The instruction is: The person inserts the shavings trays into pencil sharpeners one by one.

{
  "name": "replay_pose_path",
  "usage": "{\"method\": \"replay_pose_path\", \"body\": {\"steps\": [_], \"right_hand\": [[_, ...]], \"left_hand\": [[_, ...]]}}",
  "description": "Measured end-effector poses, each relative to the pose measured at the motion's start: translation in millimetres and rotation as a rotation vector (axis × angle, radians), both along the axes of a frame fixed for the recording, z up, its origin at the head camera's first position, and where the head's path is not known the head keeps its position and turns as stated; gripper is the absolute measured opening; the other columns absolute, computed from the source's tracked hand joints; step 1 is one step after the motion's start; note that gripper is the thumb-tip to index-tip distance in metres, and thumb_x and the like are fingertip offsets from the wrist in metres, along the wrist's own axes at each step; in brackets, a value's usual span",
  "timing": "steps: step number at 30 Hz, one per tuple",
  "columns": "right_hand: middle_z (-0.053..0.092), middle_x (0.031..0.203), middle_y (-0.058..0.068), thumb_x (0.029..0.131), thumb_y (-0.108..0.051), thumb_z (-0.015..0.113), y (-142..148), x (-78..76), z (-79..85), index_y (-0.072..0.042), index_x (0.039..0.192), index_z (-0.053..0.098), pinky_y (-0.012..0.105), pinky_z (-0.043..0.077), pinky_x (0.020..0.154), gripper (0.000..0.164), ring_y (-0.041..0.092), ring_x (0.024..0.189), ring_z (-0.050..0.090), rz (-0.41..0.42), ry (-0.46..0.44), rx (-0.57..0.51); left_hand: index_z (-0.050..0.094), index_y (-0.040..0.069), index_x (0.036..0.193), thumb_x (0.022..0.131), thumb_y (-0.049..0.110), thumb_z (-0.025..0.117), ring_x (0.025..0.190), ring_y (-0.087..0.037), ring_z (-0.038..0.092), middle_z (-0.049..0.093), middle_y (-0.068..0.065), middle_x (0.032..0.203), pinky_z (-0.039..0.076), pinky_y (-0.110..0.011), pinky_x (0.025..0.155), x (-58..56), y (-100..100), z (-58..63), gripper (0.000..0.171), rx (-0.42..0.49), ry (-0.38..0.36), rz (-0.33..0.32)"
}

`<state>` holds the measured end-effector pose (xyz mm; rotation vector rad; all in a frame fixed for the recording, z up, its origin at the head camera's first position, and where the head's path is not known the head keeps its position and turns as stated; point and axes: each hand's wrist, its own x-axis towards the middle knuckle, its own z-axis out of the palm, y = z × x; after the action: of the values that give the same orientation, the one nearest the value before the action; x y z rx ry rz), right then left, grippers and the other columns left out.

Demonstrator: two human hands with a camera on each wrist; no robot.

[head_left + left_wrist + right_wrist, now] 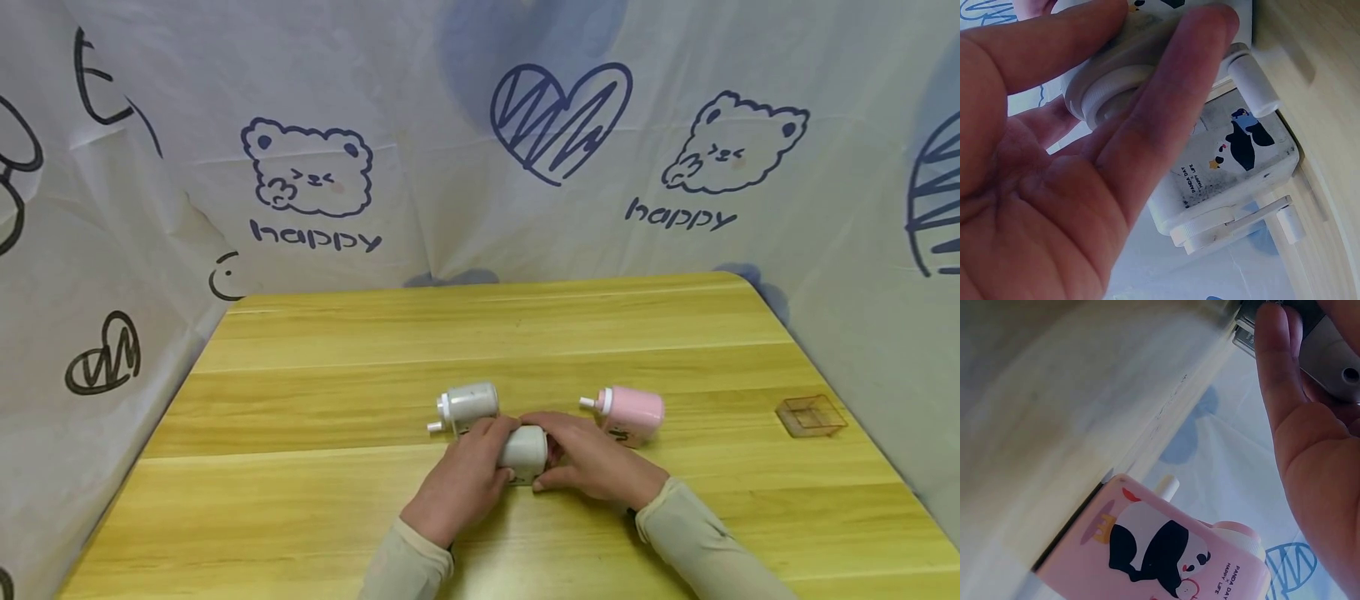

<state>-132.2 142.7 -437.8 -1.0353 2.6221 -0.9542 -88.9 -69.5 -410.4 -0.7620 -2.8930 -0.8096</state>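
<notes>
Both hands hold a white crank-handle pencil sharpener (523,450) between them at the middle of the table. My left hand (467,477) grips its crank end, and in the left wrist view the white crank knob (1254,84) shows beyond the fingertips. My right hand (596,460) grips the opposite end, fingers behind and thumb in front. A dark round hole (1350,374) shows in that end in the right wrist view. Just behind lies a second white sharpener (472,402) with a panda print. A pink panda sharpener (637,410) stands beside the right hand.
A small see-through brownish box (810,417) sits near the right edge of the wooden table (300,492). Behind the table hangs a white cloth (450,167) with drawn bears and hearts.
</notes>
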Motion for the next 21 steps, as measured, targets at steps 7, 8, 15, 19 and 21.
{"method": "replay_pose_path", "body": {"steps": [7,8,15,19,21], "right_hand": [[0.054,0.126,-0.007,0.075,-0.033,0.080,-1.7,0.1,0.1,-0.022,0.138,0.046,0.029,0.046,0.078,0.072,0.009,0.094,0.052,-0.007,-0.003,0.003],[0.054,0.127,-0.007,0.075,-0.033,0.080,-2.0,0.1,0.1,-0.022,0.138,0.046,0.030,0.046,0.078,0.072,0.009,0.094,0.052,-0.008,-0.005,0.006],[0.053,0.127,-0.007,0.075,-0.033,0.080,-2.7,0.0,1.0,-0.021,0.139,0.046,0.029,0.045,0.079,0.073,0.010,0.094,0.052,-0.014,-0.022,0.016],[0.054,0.123,-0.008,0.075,-0.032,0.081,-1.7,1.0,1.0,-0.021,0.141,0.043,0.029,0.047,0.077,0.077,0.011,0.091,0.054,-0.010,-0.042,0.000],[0.054,0.123,-0.006,0.075,-0.031,0.080,1.6,3.9,2.3,-0.019,0.144,0.039,0.029,0.048,0.078,0.081,0.011,0.091,0.055,-0.016,-0.066,-0.012]], "left_hand": [[0.049,0.007,0.127,0.083,0.009,0.071,0.103,-0.026,0.057,0.056,-0.011,0.118,0.047,-0.042,0.088,0.2,0.2,-0.2,0.049,0.000,0.010,-0.001],[0.049,0.007,0.127,0.084,0.009,0.070,0.103,-0.026,0.057,0.056,-0.011,0.118,0.047,-0.042,0.088,0.1,0.1,-0.3,0.049,0.000,0.008,-0.001],[0.049,0.009,0.128,0.084,0.010,0.070,0.104,-0.026,0.057,0.056,-0.011,0.119,0.047,-0.044,0.089,-0.1,0.0,-0.5,0.049,-0.005,-0.006,0.004],[0.049,0.008,0.129,0.084,0.010,0.070,0.104,-0.027,0.057,0.056,-0.011,0.120,0.047,-0.043,0.089,-0.2,-0.2,-1.4,0.050,0.002,0.002,0.000],[0.048,0.007,0.129,0.084,0.010,0.070,0.105,-0.027,0.058,0.056,-0.012,0.120,0.048,-0.044,0.088,0.2,-0.2,-2.3,0.050,0.002,0.015,-0.009]]}}
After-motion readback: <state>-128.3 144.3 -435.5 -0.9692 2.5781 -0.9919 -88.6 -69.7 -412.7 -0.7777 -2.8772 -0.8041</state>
